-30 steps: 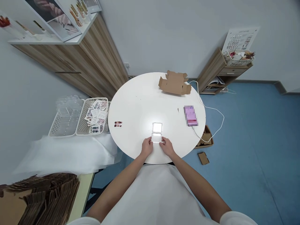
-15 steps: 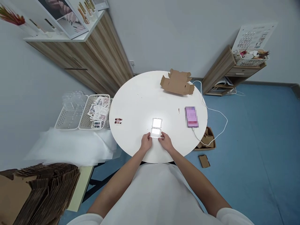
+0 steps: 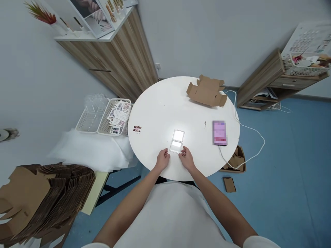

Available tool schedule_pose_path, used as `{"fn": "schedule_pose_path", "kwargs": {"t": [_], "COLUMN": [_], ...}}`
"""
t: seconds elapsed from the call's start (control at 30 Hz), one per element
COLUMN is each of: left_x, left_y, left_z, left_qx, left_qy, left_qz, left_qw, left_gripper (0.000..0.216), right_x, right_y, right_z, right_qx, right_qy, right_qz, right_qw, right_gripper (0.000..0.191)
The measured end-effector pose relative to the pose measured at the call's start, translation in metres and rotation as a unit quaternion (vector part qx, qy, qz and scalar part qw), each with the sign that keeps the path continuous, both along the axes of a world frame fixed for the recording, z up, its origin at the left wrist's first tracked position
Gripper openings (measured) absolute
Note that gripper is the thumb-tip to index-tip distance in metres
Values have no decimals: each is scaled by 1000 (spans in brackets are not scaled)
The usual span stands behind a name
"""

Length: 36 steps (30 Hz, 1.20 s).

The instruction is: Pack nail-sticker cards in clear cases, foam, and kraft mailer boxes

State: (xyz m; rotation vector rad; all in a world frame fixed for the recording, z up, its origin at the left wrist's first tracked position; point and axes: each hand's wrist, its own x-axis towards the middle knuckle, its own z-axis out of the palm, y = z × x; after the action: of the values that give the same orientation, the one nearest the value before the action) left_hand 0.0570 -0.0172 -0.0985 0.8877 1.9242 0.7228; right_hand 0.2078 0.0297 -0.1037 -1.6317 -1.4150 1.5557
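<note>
Centrally, an open clear case (image 3: 177,141) lies on the table (image 3: 160,110). Left hand (image 3: 162,159) lies open beside it; right hand (image 3: 186,158) touches its edge, grip unclear.

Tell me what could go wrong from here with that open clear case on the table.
1. The open clear case lies loose by the left hand and right hand; a nudge may slide it or flip it shut.
2. The phone sits by the table edge, its cable looping to the floor; a snag could drag it off.
</note>
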Motion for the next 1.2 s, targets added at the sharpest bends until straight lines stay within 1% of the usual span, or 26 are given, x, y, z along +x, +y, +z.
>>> {"fn": "schedule_pose_path", "kwargs": {"t": [0.07,0.13,0.2,0.27,0.37,0.43,0.5,0.57,0.67,0.77,0.87,0.93,1.07,1.2], "left_x": [-8,-23,-47,-79,-133,-170,-203,-230,-259,-274,-280,-281,-283,-284], "left_y": [-9,-17,-23,-25,-18,-8,5,21,47,74,96,106,112,108], "left_z": [2,5,8,13,21,27,33,37,41,41,38,34,24,15], "left_qx": [-2,5,17,25,24,19,24,26,7,-37,-69,-79,-86,-64], "left_qy": [-2,6,36,85,172,221,272,318,336,341,332,318,295,283], "left_qz": [-2,-7,-13,-22,-32,-63,-118,-173,-254,-292,-329,-356,-391,-398], "left_qw": [1000,1000,999,996,984,973,955,932,907,893,881,875,867,870], "left_gripper": [40,38,37,36,36,37,40,43,53,60,56,53,57,50], "right_x": [1,1,-3,-15,-48,-77,-107,-137,-178,-215,-246,-261,-280,-288], "right_y": [-4,-7,-10,-11,-10,-6,-1,7,23,42,58,66,74,72], "right_z": [1,4,10,18,28,30,29,26,21,20,20,19,16,12], "right_qx": [20,63,115,159,189,180,158,137,120,115,109,103,96,93], "right_qy": [-6,-30,-56,-64,-61,-66,-89,-133,-214,-263,-297,-321,-364,-395], "right_qz": [-12,-30,-37,-15,66,123,169,207,252,269,259,251,249,252], "right_qw": [1000,997,991,985,978,974,969,959,936,919,912,907,892,879], "right_gripper": [53,49,44,40,36,37,42,50,58,58,59,59,59,56]}}
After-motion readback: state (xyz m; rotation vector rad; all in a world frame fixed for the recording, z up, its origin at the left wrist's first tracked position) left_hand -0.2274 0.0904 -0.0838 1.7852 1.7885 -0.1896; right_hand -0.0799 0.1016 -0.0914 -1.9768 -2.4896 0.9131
